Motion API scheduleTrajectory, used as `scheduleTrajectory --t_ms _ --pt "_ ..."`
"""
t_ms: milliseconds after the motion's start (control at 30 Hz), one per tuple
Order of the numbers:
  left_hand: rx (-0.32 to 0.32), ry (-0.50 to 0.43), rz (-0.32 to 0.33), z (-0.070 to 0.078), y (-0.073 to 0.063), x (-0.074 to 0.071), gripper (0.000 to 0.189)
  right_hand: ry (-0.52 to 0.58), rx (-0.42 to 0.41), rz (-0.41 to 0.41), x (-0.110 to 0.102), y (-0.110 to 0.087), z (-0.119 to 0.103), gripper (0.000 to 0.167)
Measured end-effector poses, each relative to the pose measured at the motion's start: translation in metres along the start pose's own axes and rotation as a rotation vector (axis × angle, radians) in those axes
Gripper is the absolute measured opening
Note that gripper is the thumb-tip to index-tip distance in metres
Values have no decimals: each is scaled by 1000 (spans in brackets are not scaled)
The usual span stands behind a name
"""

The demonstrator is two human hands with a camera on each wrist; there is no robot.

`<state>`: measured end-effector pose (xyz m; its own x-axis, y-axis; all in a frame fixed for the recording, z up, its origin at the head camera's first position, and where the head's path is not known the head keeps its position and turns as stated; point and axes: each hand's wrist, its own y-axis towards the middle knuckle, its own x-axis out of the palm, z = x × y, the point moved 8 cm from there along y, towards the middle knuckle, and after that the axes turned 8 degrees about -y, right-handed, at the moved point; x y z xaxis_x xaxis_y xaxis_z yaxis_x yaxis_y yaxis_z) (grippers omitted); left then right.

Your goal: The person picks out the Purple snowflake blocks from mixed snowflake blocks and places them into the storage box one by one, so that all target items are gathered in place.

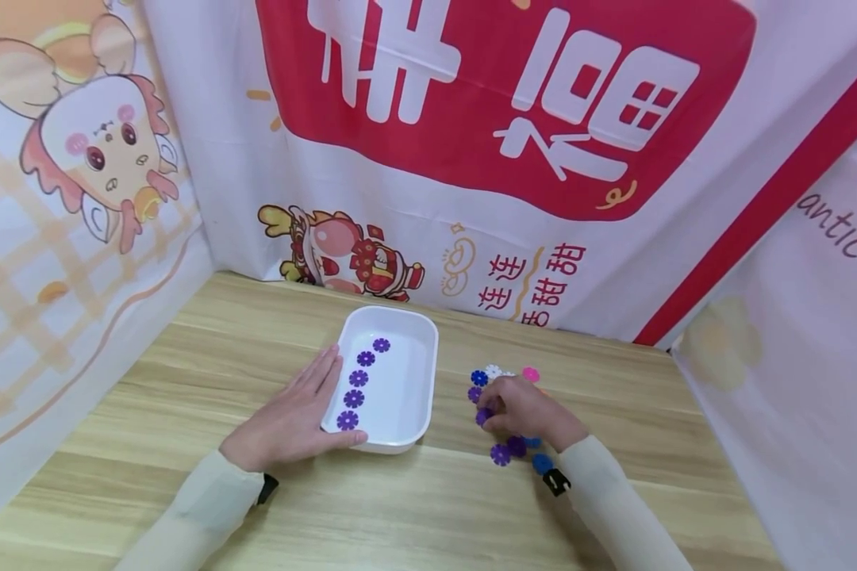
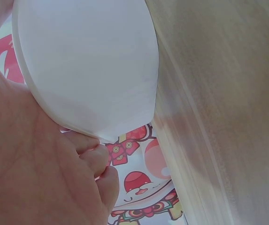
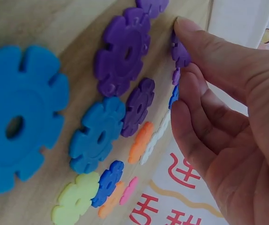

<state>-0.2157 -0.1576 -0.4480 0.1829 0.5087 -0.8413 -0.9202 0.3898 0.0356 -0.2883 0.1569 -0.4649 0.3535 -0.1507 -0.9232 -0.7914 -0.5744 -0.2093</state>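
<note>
- Purple plastic disc: located right of the tray, pinched by its rim between thumb and forefinger of the right hand. Contact with the worktop cannot be confirmed.
- Left hand: fingers straight along the tray's left side, thumb spread across the near end; it steadies the tray and grips no disc.
- Recommended grip: pinch lightly at the notched edge and lift straight up, so that neighbouring loose discs are not dragged. Judged likely fault: thin discs slipping or coming up in pairs.
- Recommended support: apply light, even pressure with the left hand; a hard push could shift the row of five purple discs inside.
- Head view only: the row and the tray's interior.
- Left wrist view: the tray's outer wall, with no disc in sight.
- Right wrist view: the pinch at close range, plus a pale yellow disc that does not show in the head view.
</note>
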Motion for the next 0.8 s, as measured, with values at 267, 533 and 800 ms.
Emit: scheduleTrajectory --t_ms 267,533,800 --pt "0 7 -1 3 0 -2 127 39 -30 -1 -9 -4 -2 5" --pt "-2 8 -1 3 1 -2 127 21 -29 -35 -11 -5 -6 9" --pt "-11 4 -9 1 1 0 129 -27 -62 -32 -20 -6 -12 11"
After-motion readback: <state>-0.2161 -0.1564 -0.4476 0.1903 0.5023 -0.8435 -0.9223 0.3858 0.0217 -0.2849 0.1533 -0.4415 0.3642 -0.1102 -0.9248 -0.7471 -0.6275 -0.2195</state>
